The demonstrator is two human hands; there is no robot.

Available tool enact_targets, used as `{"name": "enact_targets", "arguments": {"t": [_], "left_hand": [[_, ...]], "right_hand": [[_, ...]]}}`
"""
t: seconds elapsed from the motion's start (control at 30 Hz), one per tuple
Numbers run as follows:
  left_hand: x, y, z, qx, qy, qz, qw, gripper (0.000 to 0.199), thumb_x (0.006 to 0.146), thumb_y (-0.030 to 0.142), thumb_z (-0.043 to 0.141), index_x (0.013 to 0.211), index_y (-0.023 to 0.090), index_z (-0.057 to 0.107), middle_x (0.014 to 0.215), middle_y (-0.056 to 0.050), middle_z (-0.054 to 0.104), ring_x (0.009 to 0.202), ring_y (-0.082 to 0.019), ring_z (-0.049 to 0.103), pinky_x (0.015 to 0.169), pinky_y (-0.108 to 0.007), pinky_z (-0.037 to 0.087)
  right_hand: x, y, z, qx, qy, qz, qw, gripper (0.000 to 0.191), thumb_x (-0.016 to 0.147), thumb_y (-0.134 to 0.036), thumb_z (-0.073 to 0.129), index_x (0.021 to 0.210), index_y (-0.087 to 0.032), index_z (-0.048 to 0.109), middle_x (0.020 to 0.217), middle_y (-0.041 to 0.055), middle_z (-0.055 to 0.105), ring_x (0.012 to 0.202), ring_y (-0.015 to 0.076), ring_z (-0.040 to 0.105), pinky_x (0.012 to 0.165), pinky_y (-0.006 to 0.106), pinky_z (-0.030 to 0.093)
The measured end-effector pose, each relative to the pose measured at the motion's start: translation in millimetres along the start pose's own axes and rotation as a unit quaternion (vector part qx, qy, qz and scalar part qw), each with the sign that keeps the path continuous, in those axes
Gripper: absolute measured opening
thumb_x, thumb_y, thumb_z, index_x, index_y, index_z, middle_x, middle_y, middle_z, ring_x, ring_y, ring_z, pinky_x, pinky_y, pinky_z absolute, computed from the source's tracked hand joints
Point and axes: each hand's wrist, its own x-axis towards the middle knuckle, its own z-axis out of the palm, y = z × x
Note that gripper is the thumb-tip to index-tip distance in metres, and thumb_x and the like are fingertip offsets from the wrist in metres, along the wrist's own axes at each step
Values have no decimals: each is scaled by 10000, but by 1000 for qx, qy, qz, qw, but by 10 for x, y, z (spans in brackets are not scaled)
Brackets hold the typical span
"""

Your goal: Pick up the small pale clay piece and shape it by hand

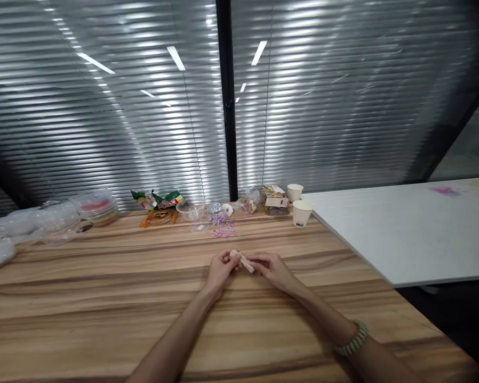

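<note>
Above the middle of the wooden table (143, 298), my two hands meet at a small cream-coloured piece (245, 263) that looks like short strips laid side by side; its exact kind does not show. The thumb and fingers of my left hand (220, 270) close around its lumpy upper left end. My right hand (273, 270) pinches at its other side, near the end pointing down and right. Part of the piece is hidden behind the fingers. Just beyond the hands lie small pink and purple loops (223, 232), beside a clear lid (199, 226).
Along the back edge stand two paper cups (302, 214), a small box (275, 197), a clear bowl (190, 210) and green snack packets (157, 201). Plastic tubs (97, 207) and clear bags are at the left. A white table (383, 229) adjoins on the right.
</note>
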Motion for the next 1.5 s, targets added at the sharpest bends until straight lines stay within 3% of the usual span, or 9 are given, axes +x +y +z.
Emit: {"name": "enact_targets", "arguments": {"t": [0.17, 0.37, 0.47, 0.6, 0.8, 1.13, 1.33, 1.5], "left_hand": [[-37, -6, 57, 33, -11, 23, 999, 276, 609, 365, 681, 664, 113, 585, 557, 2, 555, 528, -94, 481, 519, -196, 368], [-92, -23, 126, 17, -57, 18, 998, 280, 631, 371, 667, 727, 112, 622, 679, -49, 629, 616, -133, 552, 592, -226, 430], [-99, -1, 124, -15, -37, -3, 999, 344, 623, 378, 677, 831, 110, 617, 702, -57, 646, 639, -138, 576, 648, -243, 448], [-101, 31, 100, -69, 12, -33, 997, 535, 519, 278, 766, 989, 118, 565, 695, -30, 649, 686, -140, 602, 707, -244, 447], [-111, 42, 109, -92, -14, -56, 994, 433, 509, 278, 772, 867, 92, 615, 682, -64, 658, 616, -143, 598, 660, -259, 456], [-106, 23, 102, -72, -54, -41, 995, 391, 579, 307, 728, 888, 99, 608, 708, -61, 640, 612, -119, 562, 606, -227, 434], [-110, 36, 109, -71, -64, -44, 994, 396, 581, 312, 727, 895, 99, 612, 816, -91, 643, 649, -116, 553, 620, -224, 429], [-108, 41, 117, -70, -83, -46, 993, 387, 581, 292, 730, 891, 92, 615, 760, -79, 635, 663, -125, 553, 632, -233, 427]], "right_hand": [[-18, -67, 28, -48, -20, -1, 999, 292, 842, -339, 427, 958, -190, 649, 945, 63, 655, 853, 201, 593, 779, 325, 445], [-42, -137, 52, -77, -57, -27, 995, 337, 871, -328, 373, 1150, -194, 506, 1128, 79, 567, 1011, 194, 524, 865, 314, 394], [-38, -52, 38, -110, -45, -20, 993, 288, 881, -309, 338, 1052, -190, 537, 997, 79, 614, 911, 199, 558, 791, 309, 414], [-33, 56, 14, -153, 27, 41, 987, 268, 886, -325, 300, 875, -169, 517, 701, 46, 592, 650, 181, 547, 627, 293, 411], [-53, -96, 36, -69, 11, 34, 997, 196, 847, -336, 419, 956, -183, 477, 874, 39, 579, 792, 160, 529, 704, 271, 404], [-30, -92, 62, 28, -24, 64, 997, 240, 804, -370, 486, 900, -154, 526, 855, 40, 586, 794, 168, 530, 726, 279, 410], [-48, -65, 91, 32, -14, 62, 997, 226, 803, -345, 487, 906, -149, 530, 855, 45, 586, 791, 169, 531, 715, 278, 415], [-44, -89, 85, -3, -1, 55, 999, 190, 806, -317, 479, 874, -153, 544, 841, 44, 590, 769, 168, 526, 709, 279, 408]]}}
